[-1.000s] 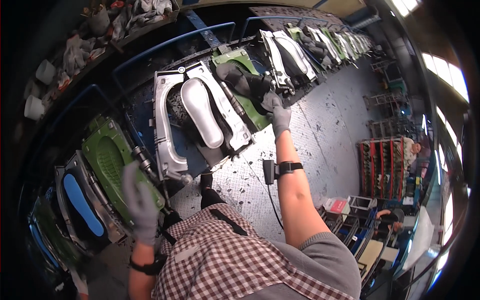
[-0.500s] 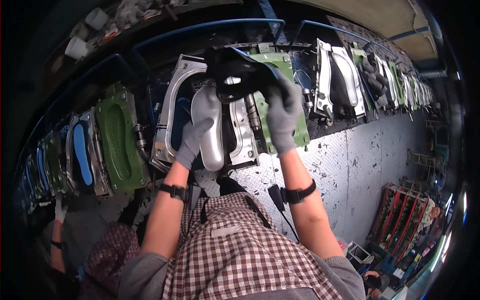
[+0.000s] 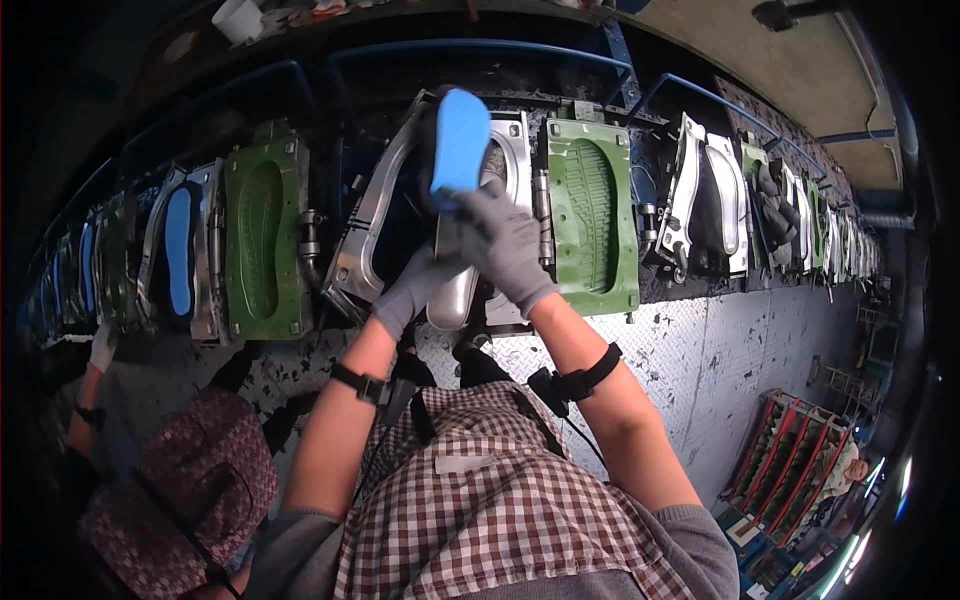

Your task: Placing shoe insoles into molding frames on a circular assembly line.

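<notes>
Compared with half a second before, a blue foam insole [image 3: 460,140] is now seen lifted upright above the open metal shoe mould [image 3: 455,215], where a dark piece was gripped then. The insole's lower end is pinched in the closed fingers [image 3: 478,205] of the gloved right hand [image 3: 505,245], its upper part standing free above them. The gloved left hand [image 3: 420,285] is held just beneath, its fingers curled against the mould's shiny last, nothing being clearly held. Both forearms are raised forward from the checked shirt. A green sole mould [image 3: 592,215] is set just right of the open one.
</notes>
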Motion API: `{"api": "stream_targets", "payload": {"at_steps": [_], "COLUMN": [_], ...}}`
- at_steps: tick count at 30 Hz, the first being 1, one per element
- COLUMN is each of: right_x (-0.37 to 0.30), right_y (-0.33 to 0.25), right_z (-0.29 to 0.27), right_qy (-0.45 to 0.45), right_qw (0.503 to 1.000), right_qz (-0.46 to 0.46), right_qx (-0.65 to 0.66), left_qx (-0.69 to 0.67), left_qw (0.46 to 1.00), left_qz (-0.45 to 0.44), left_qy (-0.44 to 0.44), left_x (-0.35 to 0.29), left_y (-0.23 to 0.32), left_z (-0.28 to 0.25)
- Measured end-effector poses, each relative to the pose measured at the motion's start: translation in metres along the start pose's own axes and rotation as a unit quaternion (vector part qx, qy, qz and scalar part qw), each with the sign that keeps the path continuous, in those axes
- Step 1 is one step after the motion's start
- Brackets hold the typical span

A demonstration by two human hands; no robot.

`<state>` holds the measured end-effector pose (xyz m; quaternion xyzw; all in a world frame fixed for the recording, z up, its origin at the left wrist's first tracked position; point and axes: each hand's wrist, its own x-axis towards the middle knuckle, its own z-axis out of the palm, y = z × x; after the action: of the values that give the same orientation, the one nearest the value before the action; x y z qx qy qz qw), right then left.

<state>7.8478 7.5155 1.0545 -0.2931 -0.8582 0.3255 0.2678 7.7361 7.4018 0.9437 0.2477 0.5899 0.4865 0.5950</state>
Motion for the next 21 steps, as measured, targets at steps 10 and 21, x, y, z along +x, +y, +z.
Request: {"api": "stream_targets", "payload": {"at_steps": [10,21], "right_x": [0.001,-0.027], "right_y": [0.019,-0.004], "right_z": [-0.022,0.009], "right_qy": [0.142,-0.271], "right_qw": [0.989,0.96], "right_qz": [-0.025,-0.073], "right_qx": [0.039,0.022], "left_qx": [-0.132,-0.061], "left_qw": [0.99,0.982], "left_qz": [0.032,-0.178], "left_qy": [0.035,-0.022], "left_x": [-0.043,-0.095], "left_y": [0.019,0.013], "left_z": [-0.022,-0.008]}}
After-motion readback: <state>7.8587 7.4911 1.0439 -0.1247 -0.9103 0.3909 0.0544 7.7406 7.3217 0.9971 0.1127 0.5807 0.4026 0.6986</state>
